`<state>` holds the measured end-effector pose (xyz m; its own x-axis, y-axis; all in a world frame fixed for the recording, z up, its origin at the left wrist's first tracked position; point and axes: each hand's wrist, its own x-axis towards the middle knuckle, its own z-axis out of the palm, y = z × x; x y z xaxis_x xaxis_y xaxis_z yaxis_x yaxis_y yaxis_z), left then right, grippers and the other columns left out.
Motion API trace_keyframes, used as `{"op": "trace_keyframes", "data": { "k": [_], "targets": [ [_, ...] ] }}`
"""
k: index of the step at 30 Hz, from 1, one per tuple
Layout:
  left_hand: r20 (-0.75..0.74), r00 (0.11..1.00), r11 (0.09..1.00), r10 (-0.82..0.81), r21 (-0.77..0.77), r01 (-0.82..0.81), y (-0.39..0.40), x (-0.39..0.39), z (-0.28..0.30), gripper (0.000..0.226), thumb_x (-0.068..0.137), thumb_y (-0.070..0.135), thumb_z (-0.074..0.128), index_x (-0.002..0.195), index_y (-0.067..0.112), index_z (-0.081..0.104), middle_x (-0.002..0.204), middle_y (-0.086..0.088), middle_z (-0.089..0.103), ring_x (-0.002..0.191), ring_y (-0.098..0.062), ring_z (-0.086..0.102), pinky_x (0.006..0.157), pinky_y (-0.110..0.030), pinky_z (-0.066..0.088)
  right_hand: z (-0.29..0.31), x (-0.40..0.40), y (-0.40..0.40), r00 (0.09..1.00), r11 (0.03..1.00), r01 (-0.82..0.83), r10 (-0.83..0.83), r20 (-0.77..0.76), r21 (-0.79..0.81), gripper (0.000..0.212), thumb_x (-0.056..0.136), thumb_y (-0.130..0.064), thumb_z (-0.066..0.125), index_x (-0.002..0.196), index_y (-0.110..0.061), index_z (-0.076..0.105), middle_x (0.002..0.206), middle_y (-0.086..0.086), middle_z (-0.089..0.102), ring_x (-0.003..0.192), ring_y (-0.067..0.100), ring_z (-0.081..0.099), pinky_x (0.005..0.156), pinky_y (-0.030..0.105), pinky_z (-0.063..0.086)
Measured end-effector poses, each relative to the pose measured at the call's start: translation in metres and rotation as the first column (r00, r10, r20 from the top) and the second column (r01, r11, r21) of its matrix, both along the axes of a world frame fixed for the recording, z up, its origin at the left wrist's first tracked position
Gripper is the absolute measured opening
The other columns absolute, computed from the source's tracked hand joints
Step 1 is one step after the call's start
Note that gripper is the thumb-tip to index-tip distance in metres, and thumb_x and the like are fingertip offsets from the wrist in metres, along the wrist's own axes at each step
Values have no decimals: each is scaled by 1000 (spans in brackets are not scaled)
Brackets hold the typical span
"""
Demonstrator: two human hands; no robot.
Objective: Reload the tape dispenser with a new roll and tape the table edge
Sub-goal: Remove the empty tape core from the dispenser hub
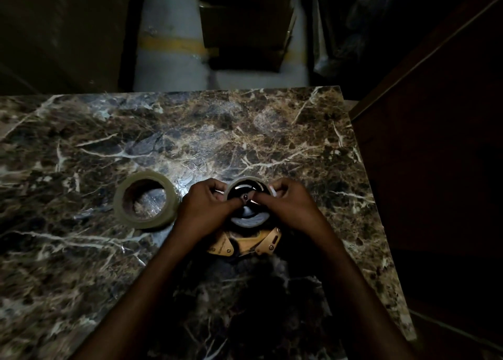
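Note:
A tape dispenser (251,244) with a tan metal body lies on the dark marble table (81,147), its black hub wheel pointing away from me. Around the hub sits a thin cardboard tape core (245,181). My left hand (206,210) grips the core's left side, thumb reaching to the hub centre. From the right, my right hand (288,207) pinches the core's rim, its thumb also at the hub. A full roll of clear tape (145,201) lies flat on the table just left of my left hand.
The table's far edge (190,93) and right edge (381,223) are in view. Beyond the far edge stand white wrapped bundles (168,60) and brown cardboard boxes (245,27). A dark wooden panel (435,142) rises to the right. The light is dim.

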<state>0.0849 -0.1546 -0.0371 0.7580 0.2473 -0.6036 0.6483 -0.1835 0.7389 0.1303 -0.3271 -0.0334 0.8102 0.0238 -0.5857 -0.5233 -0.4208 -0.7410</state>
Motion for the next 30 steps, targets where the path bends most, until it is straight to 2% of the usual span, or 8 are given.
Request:
{"op": "trace_keyframes", "data": {
  "k": [4,9,12,16,21,23,26,30],
  "targets": [
    [18,999,968,34,-247,-29,15,-4,11,29,79,10,91,104,10,76,70,3,75,69,-13,77,60,-21,59,5,0,-10,987,960,122,-89,-135,254,24,82,-20,86,80,-11,64,67,6,70,71,30,69,81,63,61],
    [102,988,941,113,-329,-74,17,-15,7,20,85,4,83,104,9,79,76,0,80,74,-10,80,64,-19,61,5,-8,-14,980,927,166,-116,-164,336,11,87,-15,79,86,-9,70,81,12,74,86,36,71,93,70,54],
    [144,980,958,136,-270,-94,14,-17,4,18,85,13,84,104,14,82,89,-6,83,82,-13,81,73,-24,66,4,-9,-16,979,916,177,-125,-162,359,7,90,-14,75,86,-10,71,81,9,75,90,38,70,94,67,55],
    [181,972,976,148,-188,-113,8,-21,-3,27,88,21,85,115,17,82,107,-14,79,94,-25,82,93,-44,66,0,-10,-18,975,905,212,-169,-145,370,8,91,-18,74,83,-15,74,92,14,75,93,36,71,86,58,62],
    [210,971,988,115,-121,-90,3,-26,-5,35,88,21,86,122,21,80,110,-9,81,82,-22,83,87,-44,67,0,-8,-31,925,828,379,-327,-194,414,16,97,-23,67,101,-9,72,99,16,77,79,25,76,67,36,66],
    [214,972,992,102,-98,-82,1,-28,-6,40,86,26,88,125,22,79,108,-4,82,78,-25,83,84,-50,68,2,-2,-39,896,785,444,-396,-201,431,26,99,-24,65,114,-4,69,102,13,78,83,23,77,70,35,66],
    [223,970,993,100,-80,-84,0,-30,-6,46,86,25,88,130,21,76,110,-4,81,74,-19,83,75,-37,68,0,15,-48,861,751,506,-467,-201,424,32,100,-26,63,122,-2,66,106,12,76,92,23,74,73,32,65],
    [245,966,996,83,-29,-78,2,-34,-7,46,86,25,88,130,21,76,112,1,80,70,-11,81,63,-18,61,-21,40,-48,806,736,589,-567,-172,333,30,95,-29,71,109,-2,69,99,14,76,91,26,74,76,34,65]
  ]
}}
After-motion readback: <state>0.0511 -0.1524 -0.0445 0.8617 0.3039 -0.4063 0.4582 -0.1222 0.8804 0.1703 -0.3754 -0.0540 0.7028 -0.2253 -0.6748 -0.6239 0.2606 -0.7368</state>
